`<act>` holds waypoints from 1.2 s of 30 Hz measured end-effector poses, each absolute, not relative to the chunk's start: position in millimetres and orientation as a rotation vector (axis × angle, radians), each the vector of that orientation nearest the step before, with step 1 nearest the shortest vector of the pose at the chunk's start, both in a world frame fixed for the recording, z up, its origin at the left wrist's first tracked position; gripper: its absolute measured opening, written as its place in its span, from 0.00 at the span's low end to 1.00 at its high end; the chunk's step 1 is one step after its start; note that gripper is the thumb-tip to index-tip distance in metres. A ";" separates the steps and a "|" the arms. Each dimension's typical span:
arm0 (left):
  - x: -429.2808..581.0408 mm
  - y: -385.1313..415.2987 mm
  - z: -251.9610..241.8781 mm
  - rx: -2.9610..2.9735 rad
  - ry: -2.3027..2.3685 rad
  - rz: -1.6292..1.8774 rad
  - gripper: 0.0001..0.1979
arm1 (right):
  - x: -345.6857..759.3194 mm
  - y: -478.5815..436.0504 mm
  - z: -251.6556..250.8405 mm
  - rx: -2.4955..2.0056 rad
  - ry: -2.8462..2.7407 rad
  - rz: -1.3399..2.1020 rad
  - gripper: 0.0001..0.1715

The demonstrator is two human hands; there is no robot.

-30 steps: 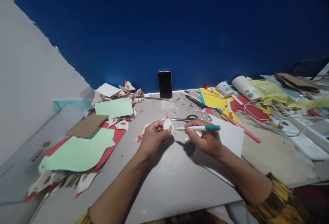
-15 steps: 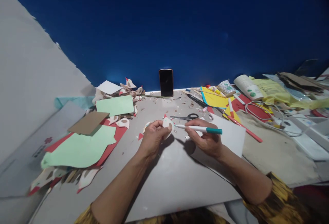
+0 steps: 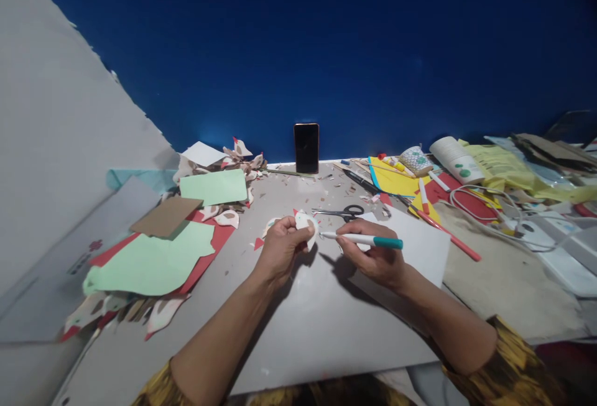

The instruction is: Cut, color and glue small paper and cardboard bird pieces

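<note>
My left hand point(image 3: 280, 250) is closed on a small white paper bird cut-out point(image 3: 305, 224) with a red tip and a brown patch, held just above the grey table point(image 3: 298, 325). My right hand point(image 3: 373, 255) grips a white marker pen with a teal end point(image 3: 364, 240). The pen's tip points left and sits right beside the cut-out's edge. A white sheet of paper point(image 3: 420, 244) lies under my right hand.
Black-handled scissors point(image 3: 342, 212) lie just beyond my hands. A dark phone point(image 3: 306, 147) stands against the blue wall. Green, red and brown paper sheets point(image 3: 153, 263) with more bird cut-outs pile at the left. Markers, yellow paper, a cup point(image 3: 454, 159) and cables crowd the right.
The cut-out has turned a little in my left hand, now showing its brown patch. The pen tip stays at its edge. The view has shifted slightly.
</note>
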State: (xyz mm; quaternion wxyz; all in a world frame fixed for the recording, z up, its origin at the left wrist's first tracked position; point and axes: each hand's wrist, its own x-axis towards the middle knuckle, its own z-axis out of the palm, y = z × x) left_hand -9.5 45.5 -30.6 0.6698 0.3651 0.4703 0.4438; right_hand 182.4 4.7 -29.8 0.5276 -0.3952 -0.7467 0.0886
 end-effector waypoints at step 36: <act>-9.0 43.6 -29.3 0.772 0.987 1.038 0.14 | 175.2 -1.6 -30.3 -0.904 -1.819 0.251 0.03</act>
